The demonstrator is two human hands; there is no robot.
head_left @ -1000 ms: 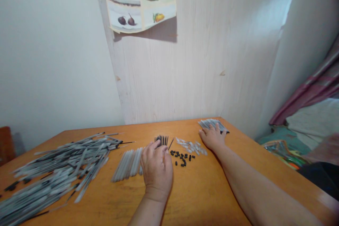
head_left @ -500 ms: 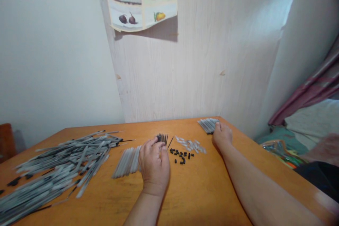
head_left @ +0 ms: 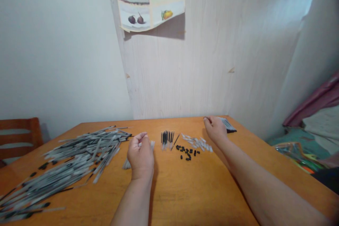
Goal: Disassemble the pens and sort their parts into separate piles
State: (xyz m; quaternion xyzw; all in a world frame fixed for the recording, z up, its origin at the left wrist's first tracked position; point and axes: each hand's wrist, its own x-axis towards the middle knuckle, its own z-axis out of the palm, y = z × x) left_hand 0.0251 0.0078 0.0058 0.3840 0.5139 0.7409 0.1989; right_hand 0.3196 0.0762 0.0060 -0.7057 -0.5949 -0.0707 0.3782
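Note:
My left hand [head_left: 140, 156] rests on the orange table [head_left: 185, 190] with its fingers curled closed over a short row of clear pen barrels [head_left: 126, 164], hiding most of the row. What the fingers hold is hidden. My right hand [head_left: 215, 129] lies at the far right corner, fingers stretched flat, touching a small stack of grey pens [head_left: 228, 125]. Between the hands lie a bunch of thin black refills [head_left: 167, 137], several small black caps [head_left: 188, 152] and several small clear pieces [head_left: 197, 143].
A large loose pile of grey pens [head_left: 79, 155] covers the table's left side. A wooden chair [head_left: 18, 136] stands at the far left. A fruit poster [head_left: 150, 0] hangs on the wall panel. Bedding and a bag [head_left: 302, 150] lie beyond the right edge.
My left hand moved left from the black refills onto the clear barrels and curled up. My right hand stayed at the grey pen stack in the corner. The view shifted left.

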